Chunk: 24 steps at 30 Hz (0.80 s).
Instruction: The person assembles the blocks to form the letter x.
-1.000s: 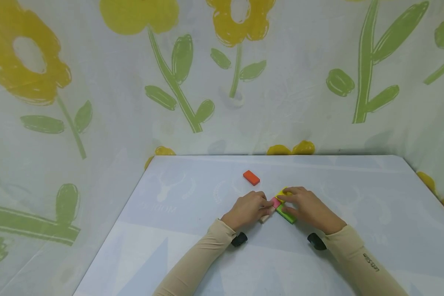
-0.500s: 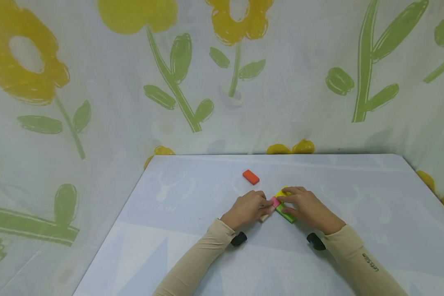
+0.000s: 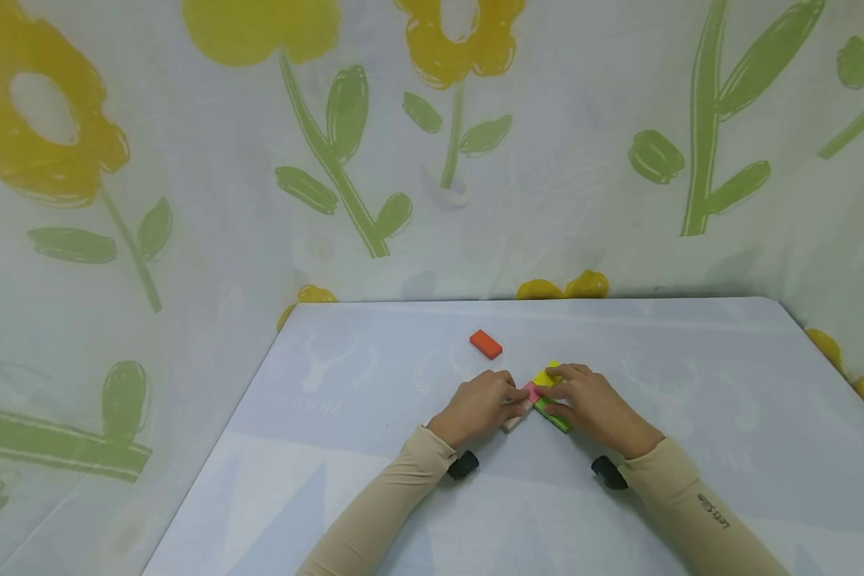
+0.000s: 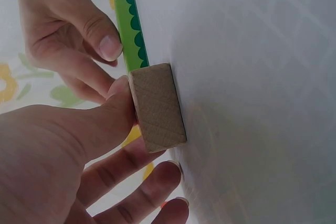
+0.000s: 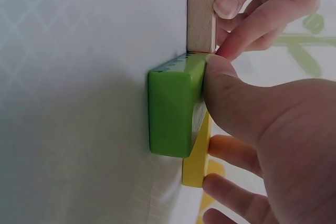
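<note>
Several flat blocks meet corner to corner on the table between the hands. My left hand (image 3: 474, 406) holds a bare wooden block (image 4: 157, 108) between its thumb and fingers; its near end shows large in the left wrist view. A pink patch (image 3: 532, 391) shows at the joint; whether it is a separate block I cannot tell. My right hand (image 3: 599, 406) grips the green block (image 5: 170, 114), thumb on its upper face. Other right fingers touch the yellow block (image 5: 196, 163), which lies beyond it. The green block has a scalloped dark green edge in the left wrist view.
An orange block (image 3: 486, 344) lies alone farther back, left of the joined blocks. The pale table (image 3: 317, 480) ends at a straight back edge before a flower-printed cloth (image 3: 209, 200). Black wrist cameras sit under both wrists.
The right hand has shifted slightly left, and a little more of the yellow block shows. The left hand keeps its place. The whole view has drifted slightly.
</note>
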Each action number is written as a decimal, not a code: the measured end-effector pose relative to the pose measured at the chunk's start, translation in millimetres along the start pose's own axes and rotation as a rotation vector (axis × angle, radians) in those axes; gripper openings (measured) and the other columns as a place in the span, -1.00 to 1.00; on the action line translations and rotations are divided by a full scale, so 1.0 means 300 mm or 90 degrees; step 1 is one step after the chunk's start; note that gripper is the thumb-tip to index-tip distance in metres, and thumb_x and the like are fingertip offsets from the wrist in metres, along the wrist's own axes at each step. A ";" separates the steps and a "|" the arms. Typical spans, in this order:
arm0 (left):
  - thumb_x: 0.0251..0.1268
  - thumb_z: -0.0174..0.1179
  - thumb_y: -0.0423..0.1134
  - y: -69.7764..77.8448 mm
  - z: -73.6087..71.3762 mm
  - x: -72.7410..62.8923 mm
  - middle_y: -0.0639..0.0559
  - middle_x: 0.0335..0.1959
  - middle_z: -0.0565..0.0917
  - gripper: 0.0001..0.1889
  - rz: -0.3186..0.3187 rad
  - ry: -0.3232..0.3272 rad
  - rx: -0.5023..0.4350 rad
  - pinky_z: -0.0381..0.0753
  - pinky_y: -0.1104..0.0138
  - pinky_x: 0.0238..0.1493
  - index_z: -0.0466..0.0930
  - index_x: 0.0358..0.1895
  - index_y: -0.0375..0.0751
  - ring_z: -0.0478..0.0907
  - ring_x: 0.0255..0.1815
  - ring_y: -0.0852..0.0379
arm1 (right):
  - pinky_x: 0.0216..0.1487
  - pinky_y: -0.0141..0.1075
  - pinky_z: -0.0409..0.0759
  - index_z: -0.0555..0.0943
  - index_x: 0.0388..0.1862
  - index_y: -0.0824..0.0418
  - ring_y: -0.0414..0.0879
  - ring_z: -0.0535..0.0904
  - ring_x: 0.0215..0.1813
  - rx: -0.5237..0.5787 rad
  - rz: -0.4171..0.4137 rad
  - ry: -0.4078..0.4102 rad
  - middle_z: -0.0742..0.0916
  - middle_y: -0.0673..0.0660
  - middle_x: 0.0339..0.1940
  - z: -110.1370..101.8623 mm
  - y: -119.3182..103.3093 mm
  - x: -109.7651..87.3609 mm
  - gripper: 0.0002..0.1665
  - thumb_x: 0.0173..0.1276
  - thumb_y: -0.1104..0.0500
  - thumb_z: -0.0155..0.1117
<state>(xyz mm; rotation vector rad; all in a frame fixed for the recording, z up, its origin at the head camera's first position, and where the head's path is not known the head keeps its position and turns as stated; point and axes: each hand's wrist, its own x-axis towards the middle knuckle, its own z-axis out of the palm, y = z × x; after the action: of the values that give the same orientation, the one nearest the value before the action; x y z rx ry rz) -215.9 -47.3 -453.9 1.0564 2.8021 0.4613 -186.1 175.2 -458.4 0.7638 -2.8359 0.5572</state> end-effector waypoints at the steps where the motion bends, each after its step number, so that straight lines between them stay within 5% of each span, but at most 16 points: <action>1: 0.45 0.31 -0.05 -0.001 0.000 0.000 0.12 -0.07 0.72 -0.63 0.001 0.000 -0.001 0.47 0.53 -0.39 0.69 0.26 0.07 0.52 -0.23 0.29 | 0.06 0.35 0.60 0.83 -0.01 0.15 0.39 0.61 0.24 0.000 -0.004 0.004 0.73 0.37 0.16 0.001 0.001 -0.001 -0.66 0.21 0.18 0.58; 24: 0.49 0.27 -0.02 0.008 -0.005 -0.004 0.13 -0.13 0.71 -0.65 -0.009 -0.006 -0.014 0.44 0.54 -0.42 0.71 0.25 0.08 0.47 -0.30 0.32 | 0.03 0.27 0.64 0.82 0.03 0.16 0.34 0.61 0.20 0.013 -0.002 0.006 0.73 0.31 0.14 0.004 0.003 -0.009 -0.62 0.21 0.16 0.59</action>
<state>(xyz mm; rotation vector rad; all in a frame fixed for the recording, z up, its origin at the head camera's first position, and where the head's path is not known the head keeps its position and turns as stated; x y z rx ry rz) -213.8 -46.6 -451.7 1.0301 2.7873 0.4833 -184.4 176.5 -460.2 0.7666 -2.8244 0.5893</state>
